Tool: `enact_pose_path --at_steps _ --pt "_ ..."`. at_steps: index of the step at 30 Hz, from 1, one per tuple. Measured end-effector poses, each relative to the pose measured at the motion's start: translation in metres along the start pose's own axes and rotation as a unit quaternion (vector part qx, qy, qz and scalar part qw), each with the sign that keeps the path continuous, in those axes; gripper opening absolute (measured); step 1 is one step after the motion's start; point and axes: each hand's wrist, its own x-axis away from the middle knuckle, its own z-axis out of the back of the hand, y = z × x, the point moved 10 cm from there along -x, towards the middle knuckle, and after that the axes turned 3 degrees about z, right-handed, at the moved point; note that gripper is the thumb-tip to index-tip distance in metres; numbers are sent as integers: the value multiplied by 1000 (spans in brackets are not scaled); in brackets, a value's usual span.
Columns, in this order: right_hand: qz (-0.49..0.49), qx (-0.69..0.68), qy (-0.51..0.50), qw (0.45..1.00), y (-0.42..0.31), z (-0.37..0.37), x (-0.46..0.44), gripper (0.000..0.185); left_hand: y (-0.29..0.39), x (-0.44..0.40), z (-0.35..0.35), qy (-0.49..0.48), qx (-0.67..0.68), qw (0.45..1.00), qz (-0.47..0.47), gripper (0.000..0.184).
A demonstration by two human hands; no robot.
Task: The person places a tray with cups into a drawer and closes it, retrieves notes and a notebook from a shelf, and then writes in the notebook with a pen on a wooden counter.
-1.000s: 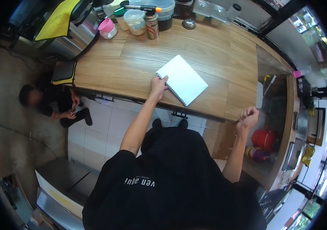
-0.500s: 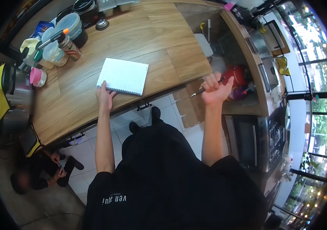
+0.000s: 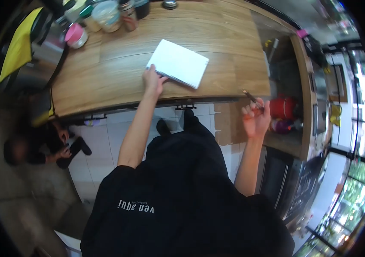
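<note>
A spiral notebook (image 3: 179,63) lies open at a pale page on the wooden counter, its wire binding along the side facing me. My left hand (image 3: 153,81) holds the notebook at its near left corner, one digit on top of the page and the others by the edge. Off the counter's front edge, to the right, my right hand (image 3: 255,118) is raised with the palm partly turned up. Between its curled fingers is a dark pen (image 3: 252,99), one end pointing up and left. The pen is apart from the notebook.
Jars (image 3: 107,16) and a pink-lidded tub (image 3: 76,36) stand at the counter's back left. A yellow cloth (image 3: 21,45) hangs over a metal appliance at left. A person (image 3: 41,145) sits low at left. Red and purple items (image 3: 283,107) fill a shelf at right.
My view has swung, so the counter and notebook appear farther right and higher. In my right hand the pen has turned from pointing down-left to up-left. My left hand stays on the notebook.
</note>
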Motion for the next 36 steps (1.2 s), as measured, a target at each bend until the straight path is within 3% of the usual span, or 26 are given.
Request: enact_pose_path --at_steps 2,3,4,6,8,10,12,14,16,18,20,21,22,24,25,27,28,30,31,32,34,36 --pt "45 41 204 977 2 10 -14 35 8 17 -14 29 44 999 -14 43" --pt "21 65 138 988 7 13 -31 26 5 13 -17 25 48 998 -16 42" --pt "4 67 126 990 10 22 -48 26 7 9 -23 19 52 998 -20 42" --pt "-44 116 -11 992 21 14 -82 25 21 7 -36 6 61 997 -53 41" --pt "-69 134 8 989 33 -15 -117 26 36 14 -49 -4 66 995 -77 39" --pt "-36 282 10 959 40 -48 -158 32 43 17 -50 25 44 994 -101 37" --pt "-51 281 -58 957 57 -49 -201 25 31 15 -41 55 33 991 -114 37" --pt "8 471 -232 851 74 -55 -252 16 17 23 -40 148 2 986 -79 37" --pt "-40 500 -300 812 110 -79 -279 13 4 21 -46 154 20 985 -75 36" --pt "24 518 -460 721 152 -112 -294 16 -6 16 -40 165 28 984 -52 36" --pt "110 477 -580 652 183 -136 -302 19 2 22 -47 183 -63 976 -97 34" --pt "86 461 -591 657 202 -130 -312 20 5 27 -45 205 -141 966 -67 33" --pt "66 444 -603 660 217 -125 -318 22 3 33 -39 218 -133 965 -55 33" --pt "27 434 -608 665 228 -116 -323 19 18 47 -39 248 -339 905 -70 31" --pt "12 441 -627 642 235 -112 -320 18 27 47 -33 252 -336 905 -68 31" --pt "26 442 -649 619 239 -112 -316 16 83 62 -29 337 -455 796 -213 27" --pt "24 437 -653 618 240 -111 -315 16 93 56 -19 342 -454 795 -212 27" --pt "11 429 -649 628 242 -109 -317 15 119 35 -49 178 -572 715 -359 25" --pt "6 425 -640 640 243 -106 -318 14 113 19 -42 142 -534 778 -299 27" --pt "6 424 -641 640 243 -107 -316 14 117 16 -37 144 -534 777 -299 27" --pt "-21 479 -623 618 248 -104 -318 16 104 4 -44 53 -592 761 -260 25" --pt "9 448 -657 606 249 -113 -308 16 101 6 -39 59 -592 765 -246 24"
